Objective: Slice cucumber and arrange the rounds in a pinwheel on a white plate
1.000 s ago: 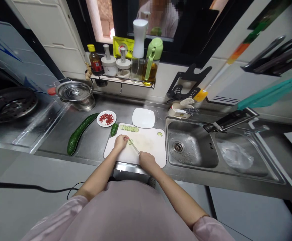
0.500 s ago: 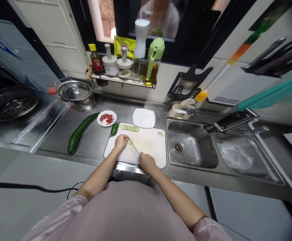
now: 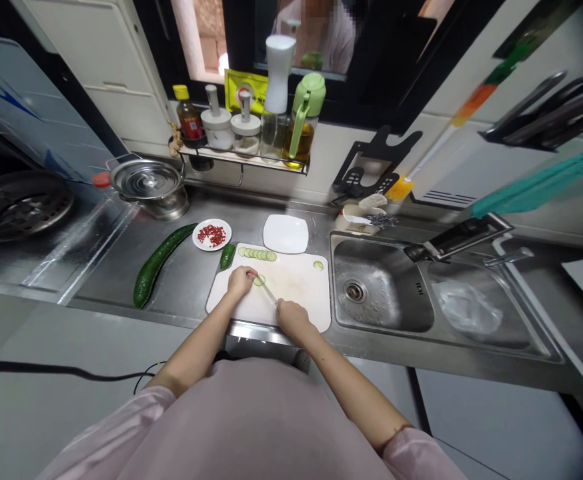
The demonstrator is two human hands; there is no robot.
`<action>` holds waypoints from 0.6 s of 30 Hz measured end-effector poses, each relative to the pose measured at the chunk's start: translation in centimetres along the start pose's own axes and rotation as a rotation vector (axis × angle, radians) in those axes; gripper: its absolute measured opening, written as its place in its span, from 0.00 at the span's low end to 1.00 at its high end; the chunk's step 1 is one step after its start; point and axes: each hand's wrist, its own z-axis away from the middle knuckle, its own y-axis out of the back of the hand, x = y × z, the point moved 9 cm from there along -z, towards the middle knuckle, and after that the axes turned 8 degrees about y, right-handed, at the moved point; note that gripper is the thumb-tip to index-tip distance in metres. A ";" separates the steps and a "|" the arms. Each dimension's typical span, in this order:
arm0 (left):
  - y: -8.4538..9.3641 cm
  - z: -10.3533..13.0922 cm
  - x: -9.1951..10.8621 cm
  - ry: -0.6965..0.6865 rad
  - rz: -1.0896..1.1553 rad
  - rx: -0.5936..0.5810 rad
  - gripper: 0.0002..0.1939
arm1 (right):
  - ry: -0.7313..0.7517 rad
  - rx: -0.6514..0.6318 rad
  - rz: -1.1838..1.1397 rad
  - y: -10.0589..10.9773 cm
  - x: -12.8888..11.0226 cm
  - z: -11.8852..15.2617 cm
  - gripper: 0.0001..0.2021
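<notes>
My right hand (image 3: 293, 318) is closed round the handle of a small knife (image 3: 270, 294), its blade slanting up and left over the white cutting board (image 3: 301, 297). At the blade's tip is a round cucumber slice (image 3: 259, 281). My left hand (image 3: 240, 282) has its fingers pinched together at the slice's left edge. A row of overlapping cucumber slices (image 3: 256, 254) lies along the board's back edge. Another small cucumber piece (image 3: 318, 265) sits in the far right corner. A cut end of cucumber (image 3: 227, 256) rests at the board's back left corner.
A long whole cucumber (image 3: 159, 263) lies at left, near a plate (image 3: 198, 245) of chopped red pieces. Behind the board is a white square plate (image 3: 285, 234). The sink (image 3: 381, 280) is at right, and a lidded metal pot (image 3: 154, 190) at back left. Bottles stand on a wall rack (image 3: 251, 159).
The view has shifted slightly. Both hands, the knife and the cucumber slice keep nearly the same places on the board.
</notes>
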 end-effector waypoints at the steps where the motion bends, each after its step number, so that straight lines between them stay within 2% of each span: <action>1: 0.0 0.0 0.0 -0.001 0.002 -0.002 0.12 | -0.002 -0.004 -0.001 0.0 0.0 0.0 0.15; 9: 0.0 0.0 0.1 -0.016 -0.004 -0.004 0.13 | -0.008 -0.061 -0.005 0.6 0.0 0.4 0.15; 18: -0.1 -0.1 0.0 -0.019 -0.004 -0.009 0.13 | -0.005 -0.046 -0.021 0.4 -0.2 1.2 0.15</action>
